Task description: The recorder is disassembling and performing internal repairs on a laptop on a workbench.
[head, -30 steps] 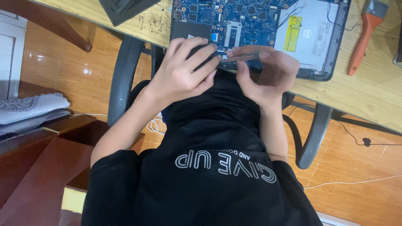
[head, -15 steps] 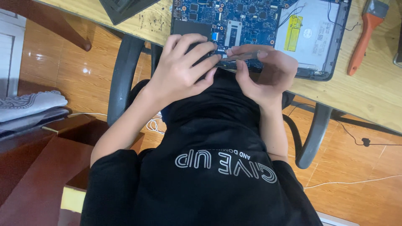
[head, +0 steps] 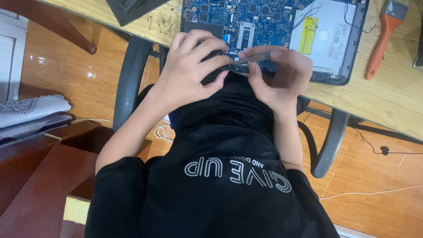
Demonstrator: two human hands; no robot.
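Note:
An opened laptop base [head: 335,77] lies on the wooden table, its blue circuit board [head: 264,17] and silver drive [head: 328,37] exposed. My left hand [head: 194,70] rests on the laptop's near edge, fingers spread over a dark panel. My right hand [head: 277,72] pinches a thin grey metal tool [head: 253,57], its tip touching the board's near edge beside my left fingertips. My black shirt fills the lower part of the view.
An orange-handled brush [head: 383,37] lies on the wooden table [head: 387,101] to the right. A dark flat object [head: 132,9] sits at top left. Grey chair arms [head: 128,79] flank me. Cables trail over the orange floor [head: 379,194]. Folded cloth [head: 31,110] at left.
Both hands stay at the laptop's near edge; the fingers shift only slightly.

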